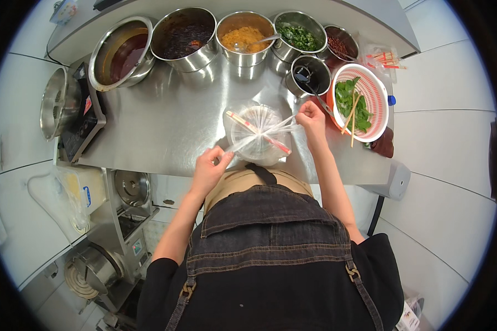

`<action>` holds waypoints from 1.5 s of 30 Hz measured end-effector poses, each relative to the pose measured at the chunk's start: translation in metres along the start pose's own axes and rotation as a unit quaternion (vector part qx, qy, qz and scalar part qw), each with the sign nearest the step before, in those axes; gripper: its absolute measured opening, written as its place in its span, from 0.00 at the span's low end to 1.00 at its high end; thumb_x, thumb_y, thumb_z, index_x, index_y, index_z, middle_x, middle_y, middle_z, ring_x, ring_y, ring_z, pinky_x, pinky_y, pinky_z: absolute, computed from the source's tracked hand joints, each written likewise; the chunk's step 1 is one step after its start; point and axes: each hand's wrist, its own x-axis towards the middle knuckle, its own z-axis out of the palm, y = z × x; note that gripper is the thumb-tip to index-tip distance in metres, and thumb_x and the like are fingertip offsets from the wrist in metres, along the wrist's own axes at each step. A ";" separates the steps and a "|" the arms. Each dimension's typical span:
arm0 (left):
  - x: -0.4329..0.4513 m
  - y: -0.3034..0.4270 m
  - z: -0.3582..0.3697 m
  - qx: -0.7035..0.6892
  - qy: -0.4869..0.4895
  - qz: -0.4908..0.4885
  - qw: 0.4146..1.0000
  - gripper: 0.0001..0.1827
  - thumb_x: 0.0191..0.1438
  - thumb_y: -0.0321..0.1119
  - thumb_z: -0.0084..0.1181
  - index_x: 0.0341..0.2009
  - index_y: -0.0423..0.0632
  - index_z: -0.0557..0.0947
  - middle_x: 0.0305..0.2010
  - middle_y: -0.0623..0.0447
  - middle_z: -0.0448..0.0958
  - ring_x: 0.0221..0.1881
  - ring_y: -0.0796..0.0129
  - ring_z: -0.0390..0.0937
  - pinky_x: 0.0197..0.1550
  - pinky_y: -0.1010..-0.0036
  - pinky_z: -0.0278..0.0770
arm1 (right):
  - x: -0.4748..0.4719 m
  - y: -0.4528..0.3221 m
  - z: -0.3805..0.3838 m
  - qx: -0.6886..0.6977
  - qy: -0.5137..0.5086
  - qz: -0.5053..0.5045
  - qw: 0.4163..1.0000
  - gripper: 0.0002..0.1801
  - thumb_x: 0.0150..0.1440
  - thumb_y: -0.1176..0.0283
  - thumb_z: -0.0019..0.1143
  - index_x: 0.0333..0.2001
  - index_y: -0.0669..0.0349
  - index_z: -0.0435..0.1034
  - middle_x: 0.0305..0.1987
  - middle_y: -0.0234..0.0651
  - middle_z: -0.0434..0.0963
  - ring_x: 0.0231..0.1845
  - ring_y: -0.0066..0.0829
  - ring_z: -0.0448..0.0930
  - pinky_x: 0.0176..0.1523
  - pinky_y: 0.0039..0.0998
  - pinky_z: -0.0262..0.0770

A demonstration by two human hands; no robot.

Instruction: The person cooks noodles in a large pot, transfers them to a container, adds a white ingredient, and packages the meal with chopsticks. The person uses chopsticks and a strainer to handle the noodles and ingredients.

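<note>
A clear plastic bag [248, 153] wraps a round bowl-like container at the front edge of the steel counter. Its top is gathered into a knot over the middle. A wrapped pair of chopsticks [240, 120] lies slantwise across the container, partly under the gathered plastic. My left hand [210, 165] pinches one end of the bag's handles, low and to the left. On the other side, my right hand [310, 116] grips the opposite end, drawn up and to the right. What is inside the container cannot be made out through the plastic.
Along the back of the steel counter [161, 120] stand a basin of red-brown liquid [128, 58], a pot of dark sauce [188, 39], a pot of yellow mash [243, 37] and chopped greens [300, 37]. A colander [380, 103] with leaves and chopsticks sits right; an induction cooker [80, 120] left.
</note>
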 end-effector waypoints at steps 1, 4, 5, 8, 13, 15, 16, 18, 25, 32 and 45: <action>-0.003 -0.008 0.004 -0.002 -0.010 -0.037 0.999 0.15 0.51 0.37 0.60 0.20 0.42 0.73 0.17 0.55 0.67 0.24 0.72 0.62 0.28 0.75 0.62 | 0.000 0.005 0.000 0.024 0.003 0.041 0.999 0.08 0.43 0.82 0.50 0.26 0.58 0.63 0.19 0.21 0.65 0.19 0.11 0.64 0.26 0.14 0.55; -0.006 -0.016 0.009 0.001 0.008 -0.069 0.998 0.16 0.54 0.37 0.58 0.18 0.43 0.72 0.16 0.59 0.65 0.21 0.75 0.60 0.30 0.77 0.61 | 0.003 0.017 -0.003 0.097 -0.008 0.128 0.987 0.10 0.45 0.80 0.50 0.34 0.60 0.65 0.21 0.29 0.71 0.17 0.17 0.68 0.27 0.18 0.64; 0.001 -0.017 0.010 -0.108 0.002 -0.078 0.991 0.16 0.55 0.37 0.56 0.19 0.44 0.72 0.16 0.59 0.65 0.22 0.75 0.61 0.30 0.77 0.62 | 0.006 0.017 -0.008 0.154 -0.035 0.127 0.979 0.11 0.46 0.80 0.49 0.36 0.60 0.65 0.22 0.30 0.72 0.18 0.17 0.68 0.27 0.18 0.64; 0.015 0.022 0.006 -0.424 -0.009 -0.098 0.900 0.12 0.61 0.36 0.46 0.29 0.43 0.75 0.19 0.59 0.66 0.26 0.72 0.66 0.37 0.74 0.68 | -0.006 -0.023 0.006 0.259 -0.121 0.135 0.949 0.20 0.49 0.79 0.43 0.49 0.62 0.63 0.29 0.35 0.75 0.20 0.18 0.69 0.26 0.18 0.65; 0.035 0.063 0.017 -0.596 -0.077 -0.099 0.793 0.18 0.60 0.32 0.42 0.54 0.43 0.70 0.47 0.48 0.74 0.40 0.65 0.76 0.50 0.69 0.71 | -0.025 -0.068 0.040 0.232 -0.226 0.186 0.928 0.27 0.50 0.80 0.42 0.58 0.62 0.59 0.37 0.41 0.75 0.20 0.20 0.70 0.25 0.17 0.67; 0.040 0.050 0.028 -0.553 -0.149 -0.086 0.815 0.23 0.57 0.26 0.43 0.59 0.43 0.67 0.57 0.48 0.70 0.47 0.65 0.74 0.50 0.69 0.72 | -0.037 -0.080 0.049 0.193 -0.221 0.207 0.933 0.28 0.52 0.80 0.44 0.59 0.62 0.58 0.38 0.42 0.75 0.19 0.20 0.71 0.23 0.18 0.67; 0.039 0.054 0.031 -0.500 -0.157 -0.098 0.846 0.25 0.56 0.24 0.43 0.60 0.45 0.66 0.56 0.50 0.70 0.47 0.66 0.74 0.51 0.69 0.72 | -0.041 -0.080 0.052 0.166 -0.232 0.207 0.936 0.29 0.52 0.80 0.46 0.60 0.61 0.57 0.39 0.43 0.75 0.18 0.20 0.71 0.23 0.18 0.67; 0.036 0.058 0.038 -0.448 -0.155 -0.088 0.876 0.29 0.55 0.23 0.45 0.63 0.49 0.63 0.55 0.53 0.71 0.47 0.68 0.74 0.52 0.70 0.71 | -0.048 -0.080 0.056 0.107 -0.247 0.207 0.941 0.32 0.52 0.80 0.50 0.62 0.60 0.55 0.39 0.44 0.76 0.16 0.20 0.71 0.21 0.20 0.68; 0.047 0.057 0.026 -0.116 -0.188 -0.029 0.975 0.18 0.53 0.32 0.54 0.49 0.45 0.75 0.39 0.57 0.77 0.37 0.74 0.72 0.39 0.77 0.70 | -0.049 -0.063 0.060 0.019 -0.302 0.121 0.945 0.33 0.49 0.77 0.61 0.58 0.59 0.58 0.29 0.30 0.76 0.27 0.14 0.72 0.31 0.16 0.65; 0.048 0.016 0.011 -0.482 -0.143 -0.141 0.853 0.09 0.55 0.36 0.57 0.28 0.44 0.78 0.27 0.59 0.74 0.30 0.76 0.71 0.34 0.78 0.67 | -0.014 -0.009 0.021 0.083 -0.071 0.173 0.979 0.16 0.45 0.82 0.50 0.40 0.59 0.65 0.20 0.23 0.67 0.20 0.13 0.64 0.27 0.16 0.58; 0.030 0.008 0.006 -0.448 -0.122 -0.188 0.866 0.12 0.61 0.36 0.47 0.34 0.41 0.77 0.28 0.54 0.75 0.34 0.70 0.75 0.43 0.74 0.73 | -0.030 -0.004 0.041 0.068 -0.115 0.131 0.982 0.16 0.51 0.79 0.48 0.46 0.63 0.67 0.21 0.23 0.68 0.23 0.15 0.68 0.30 0.16 0.64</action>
